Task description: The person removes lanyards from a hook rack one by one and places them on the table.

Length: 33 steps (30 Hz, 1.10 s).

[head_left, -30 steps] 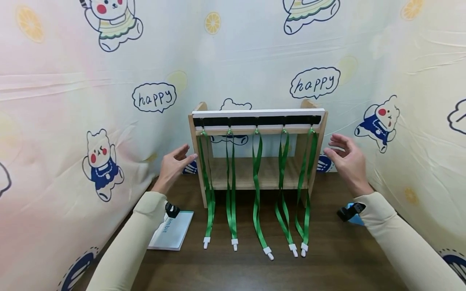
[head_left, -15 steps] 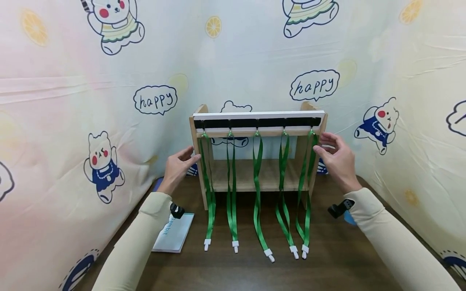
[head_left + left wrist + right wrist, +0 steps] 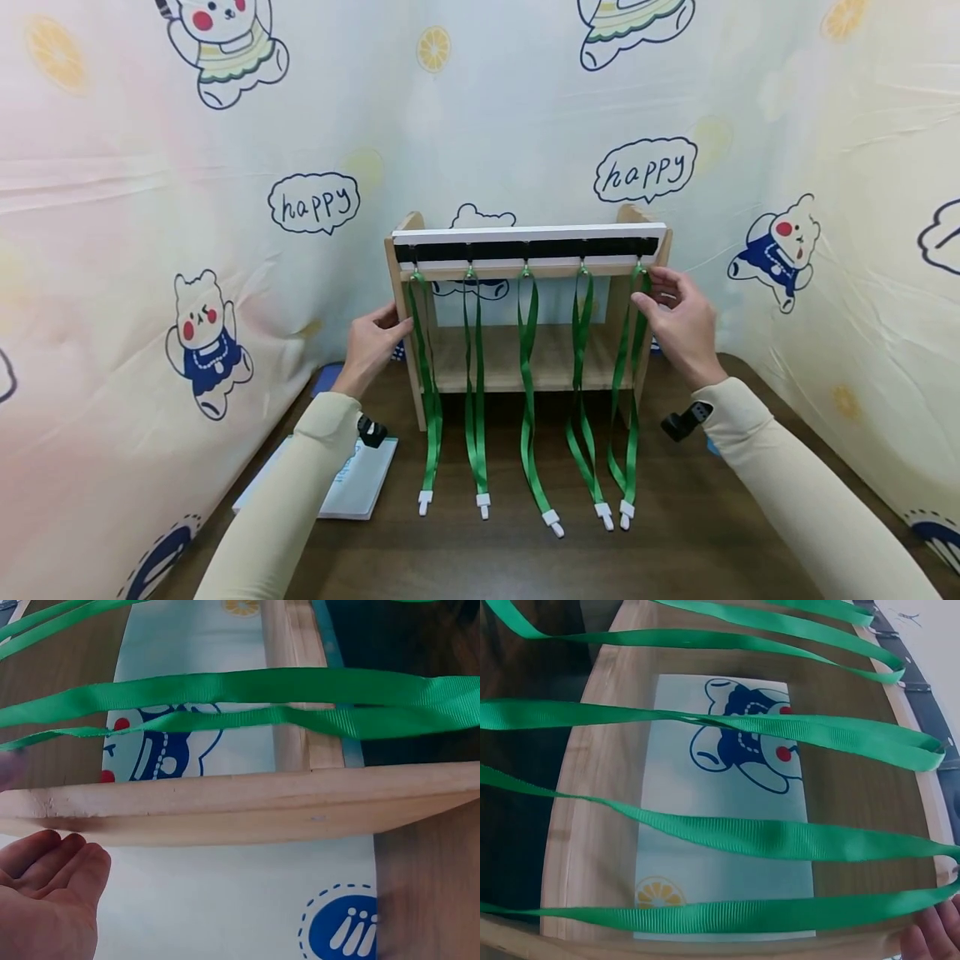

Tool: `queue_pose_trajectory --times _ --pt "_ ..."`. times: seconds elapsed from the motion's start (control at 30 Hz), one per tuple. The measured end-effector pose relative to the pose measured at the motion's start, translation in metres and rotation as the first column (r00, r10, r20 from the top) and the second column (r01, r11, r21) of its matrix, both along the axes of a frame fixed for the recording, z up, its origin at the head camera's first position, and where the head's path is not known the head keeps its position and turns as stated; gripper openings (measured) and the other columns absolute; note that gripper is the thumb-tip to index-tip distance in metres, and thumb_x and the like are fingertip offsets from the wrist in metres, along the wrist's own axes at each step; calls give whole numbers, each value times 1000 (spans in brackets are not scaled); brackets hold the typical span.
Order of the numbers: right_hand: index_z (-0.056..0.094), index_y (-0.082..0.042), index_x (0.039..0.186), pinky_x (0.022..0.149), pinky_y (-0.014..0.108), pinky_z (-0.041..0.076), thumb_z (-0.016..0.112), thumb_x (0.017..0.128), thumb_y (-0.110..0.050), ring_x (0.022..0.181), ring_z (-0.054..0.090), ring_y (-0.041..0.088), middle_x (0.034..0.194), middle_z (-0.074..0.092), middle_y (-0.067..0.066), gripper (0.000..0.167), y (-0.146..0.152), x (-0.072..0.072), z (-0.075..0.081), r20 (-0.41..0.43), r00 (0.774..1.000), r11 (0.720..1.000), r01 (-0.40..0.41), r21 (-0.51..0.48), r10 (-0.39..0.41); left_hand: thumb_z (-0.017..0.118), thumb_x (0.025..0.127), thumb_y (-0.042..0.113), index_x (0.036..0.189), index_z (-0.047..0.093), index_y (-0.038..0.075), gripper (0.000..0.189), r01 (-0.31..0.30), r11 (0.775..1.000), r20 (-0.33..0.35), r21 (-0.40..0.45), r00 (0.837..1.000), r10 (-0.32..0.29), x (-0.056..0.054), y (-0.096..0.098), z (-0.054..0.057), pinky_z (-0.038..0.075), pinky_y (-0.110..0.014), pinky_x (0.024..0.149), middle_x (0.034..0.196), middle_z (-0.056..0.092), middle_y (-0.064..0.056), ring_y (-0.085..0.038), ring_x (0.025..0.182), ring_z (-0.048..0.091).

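Note:
A wooden rack stands on the table with several green lanyards hanging in a row from its top bar. My left hand is at the rack's left side panel, thumb in front and fingers on the outer side; a small gap shows below the panel. At the right side panel, my right hand reaches around the edge, its thumb over the rightmost lanyard. In the right wrist view only some fingers show beside that lanyard's top; contact there is unclear.
White clips at the lanyards' ends lie over the brown table. A pale booklet lies by my left forearm. Patterned cloth surrounds the table at the back and sides. A blue object is partly hidden by my right wrist.
Both hands have moved inward to the rack's sides, the right hand farther than the left. The rack and lanyards have stayed in place.

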State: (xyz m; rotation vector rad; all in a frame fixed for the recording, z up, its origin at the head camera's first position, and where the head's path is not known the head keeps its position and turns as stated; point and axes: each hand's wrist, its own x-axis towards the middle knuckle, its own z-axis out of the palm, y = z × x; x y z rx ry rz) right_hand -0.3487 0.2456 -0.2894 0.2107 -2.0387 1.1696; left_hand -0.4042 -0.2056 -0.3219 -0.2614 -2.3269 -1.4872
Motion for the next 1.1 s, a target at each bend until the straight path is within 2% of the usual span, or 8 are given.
queue_pose_trajectory --times 0.13,0.2,0.63,0.9,1.1 --pt "59 -10 137 90 15 47 71 95 -31 110 66 24 127 68 13 49 -3 -4 0 -24 999 1000 26 9 -25 68 97 34 149 51 15 58 -4 1000 3 22 1000 4 -2 2 0 55 -47 104 139 64 -13 -27 121 64" --pt "60 -9 136 86 11 43 71 95 -31 107 65 22 124 69 13 48 -6 -6 1 -41 999 999 37 10 -37 67 97 32 149 51 15 57 -10 1000 5 29 1000 10 -2 2 1 55 -46 104 141 64 -13 -27 122 64" --pt "67 -4 122 74 9 45 72 94 -34 92 64 15 110 73 14 41 -20 -18 4 -83 985 986 145 -79 -151 66 98 28 149 51 15 54 -33 999 17 28 999 33 -2 5 2 55 -45 103 144 62 -13 -26 125 64" --pt "71 -3 112 71 7 45 76 91 -30 80 58 -5 101 76 14 35 -26 -29 1 -173 960 968 191 -163 -219 66 98 30 148 52 16 54 -30 999 6 37 1000 30 -3 3 1 55 -45 102 144 62 -12 -26 126 64" --pt "74 -4 109 71 7 45 74 93 -29 77 56 -10 101 77 13 30 -27 -33 0 -199 946 957 216 -195 -254 67 98 28 147 53 15 53 -27 999 -9 43 1000 27 -4 4 0 56 -43 101 143 62 -13 -27 125 65"
